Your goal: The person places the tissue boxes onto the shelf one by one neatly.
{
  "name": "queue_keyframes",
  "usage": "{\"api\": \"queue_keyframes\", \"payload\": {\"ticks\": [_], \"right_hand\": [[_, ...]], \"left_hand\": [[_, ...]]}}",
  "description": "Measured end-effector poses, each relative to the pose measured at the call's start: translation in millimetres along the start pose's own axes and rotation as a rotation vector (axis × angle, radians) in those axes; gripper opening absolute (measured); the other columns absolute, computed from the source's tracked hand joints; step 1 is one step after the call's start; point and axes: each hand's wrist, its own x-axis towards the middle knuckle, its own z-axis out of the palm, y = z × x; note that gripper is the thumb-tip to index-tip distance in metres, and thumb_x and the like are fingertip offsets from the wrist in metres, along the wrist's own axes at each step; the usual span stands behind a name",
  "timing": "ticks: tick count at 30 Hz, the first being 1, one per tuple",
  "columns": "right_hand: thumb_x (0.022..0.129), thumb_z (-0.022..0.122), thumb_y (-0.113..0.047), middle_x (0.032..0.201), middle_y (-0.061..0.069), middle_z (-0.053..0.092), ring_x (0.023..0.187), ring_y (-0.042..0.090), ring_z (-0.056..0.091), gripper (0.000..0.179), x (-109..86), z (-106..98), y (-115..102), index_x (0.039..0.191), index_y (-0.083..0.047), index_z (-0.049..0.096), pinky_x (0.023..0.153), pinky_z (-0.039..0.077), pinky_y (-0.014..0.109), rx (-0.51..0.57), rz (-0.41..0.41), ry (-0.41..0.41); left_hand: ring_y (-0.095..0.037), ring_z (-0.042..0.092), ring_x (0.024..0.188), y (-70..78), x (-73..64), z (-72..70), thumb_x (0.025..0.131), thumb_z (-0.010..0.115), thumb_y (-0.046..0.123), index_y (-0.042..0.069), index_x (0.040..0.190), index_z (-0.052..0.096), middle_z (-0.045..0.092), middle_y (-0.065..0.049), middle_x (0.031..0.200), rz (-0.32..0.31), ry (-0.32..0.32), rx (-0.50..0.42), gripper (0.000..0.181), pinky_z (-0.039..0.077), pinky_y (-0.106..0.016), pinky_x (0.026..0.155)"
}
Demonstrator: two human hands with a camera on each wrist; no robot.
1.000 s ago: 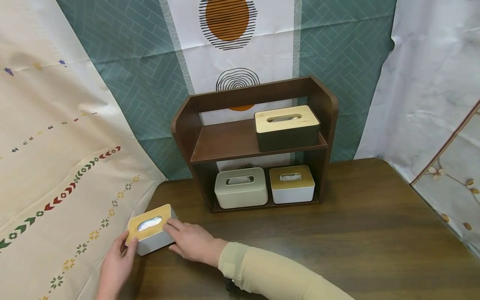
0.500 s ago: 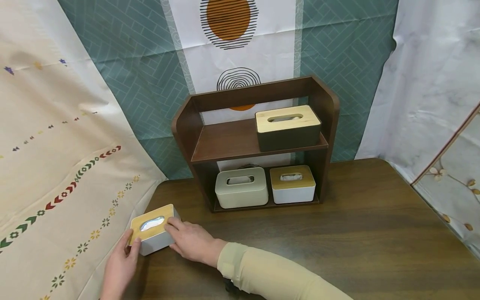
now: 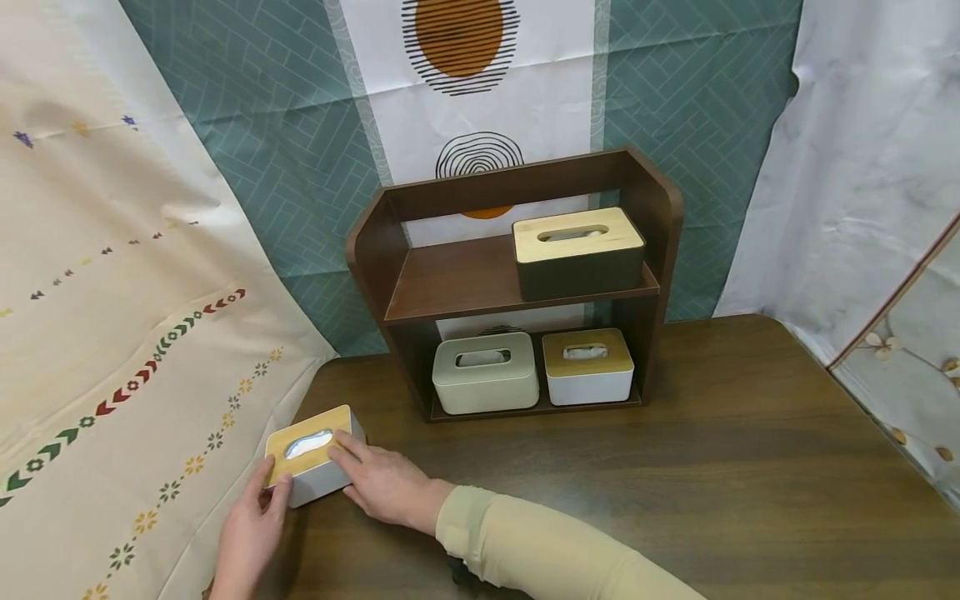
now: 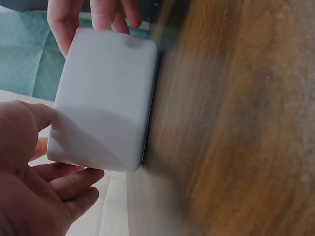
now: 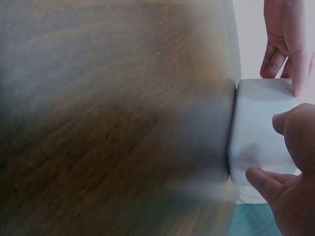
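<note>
A white tissue box (image 3: 322, 481) with a light wooden lid and an oval slot sits at an angle at the table's left end. My left hand (image 3: 251, 533) grips its left end, thumb at the front corner and fingers round the end. On the right end my right hand (image 3: 386, 483) holds it, fingertips over the lid's edge. In the left wrist view the box's plain white side (image 4: 103, 93) faces the camera, with a dark line along its base. Part of the left hand's fingers is behind the box.
A dark brown two-tier shelf (image 3: 450, 279) stands at the back. A black tissue box (image 3: 581, 275) with a pale wooden lid is on its upper tier. Below are a grey-green tissue box (image 3: 487, 393) and a white wood-lidded tissue box (image 3: 590, 387). Patterned cloth (image 3: 150, 333) hangs at the left.
The tissue box has shifted slightly to the right, and my left hand has moved with it. My right hand stays nearly in place on the box. The head view has drifted a little.
</note>
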Motion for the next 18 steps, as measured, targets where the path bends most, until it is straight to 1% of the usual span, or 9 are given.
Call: {"api": "queue_keyframes", "payload": {"ticks": [3,6,11,13,15,18], "right_hand": [[0.111,0.069,-0.036,0.173,0.005,0.041,0.128,0.011,0.068,0.058,-0.5,-0.2,1.2,0.162,-0.016,0.048,0.101,0.055,0.02,-0.024,-0.01,0.014],[0.11,0.071,-0.034,0.17,0.005,0.045,0.125,0.013,0.069,0.053,-2.6,-1.4,2.3,0.156,-0.016,0.053,0.1,0.056,0.02,-0.026,-0.014,0.038],[0.108,0.074,-0.032,0.161,0.002,0.052,0.113,0.012,0.071,0.042,-6.9,-6.4,5.6,0.145,-0.017,0.06,0.093,0.057,0.019,-0.031,-0.016,0.073],[0.108,0.074,-0.032,0.159,0.001,0.053,0.113,0.012,0.071,0.042,-8.7,-8.1,7.2,0.146,-0.017,0.061,0.094,0.057,0.02,-0.04,-0.015,0.079],[0.108,0.074,-0.032,0.158,0.001,0.054,0.117,0.013,0.071,0.044,-10.6,-8.1,9.4,0.148,-0.017,0.062,0.097,0.056,0.021,-0.049,-0.021,0.094],[0.108,0.075,-0.033,0.158,0.002,0.054,0.12,0.014,0.07,0.049,-14.2,-6.6,11.8,0.152,-0.017,0.061,0.101,0.056,0.023,-0.066,-0.028,0.113]], "left_hand": [[-0.056,0.064,0.127,1.1,-1.4,1.1,0.119,0.051,0.036,-0.006,0.166,0.038,0.061,-0.043,0.14,-0.006,-0.005,0.004,0.065,0.05,-0.07,0.105],[-0.055,0.065,0.127,2.6,-3.8,2.3,0.118,0.053,0.037,-0.005,0.166,0.04,0.061,-0.042,0.142,-0.009,-0.008,0.011,0.066,0.05,-0.069,0.104],[-0.053,0.066,0.128,6.7,-9.4,4.8,0.117,0.057,0.035,-0.006,0.166,0.04,0.06,-0.041,0.145,0.007,-0.018,0.009,0.066,0.052,-0.068,0.103],[-0.053,0.067,0.127,8.5,-11.3,6.3,0.117,0.058,0.035,-0.006,0.165,0.041,0.061,-0.04,0.144,0.019,-0.02,0.013,0.066,0.052,-0.067,0.103],[-0.052,0.067,0.127,10.5,-12.9,7.7,0.117,0.058,0.037,-0.006,0.166,0.041,0.061,-0.04,0.144,0.025,-0.028,0.022,0.067,0.052,-0.067,0.103],[-0.051,0.069,0.123,12.6,-16.0,10.4,0.116,0.059,0.039,-0.006,0.165,0.042,0.066,-0.038,0.138,0.042,-0.02,0.038,0.068,0.052,-0.068,0.101]]}}
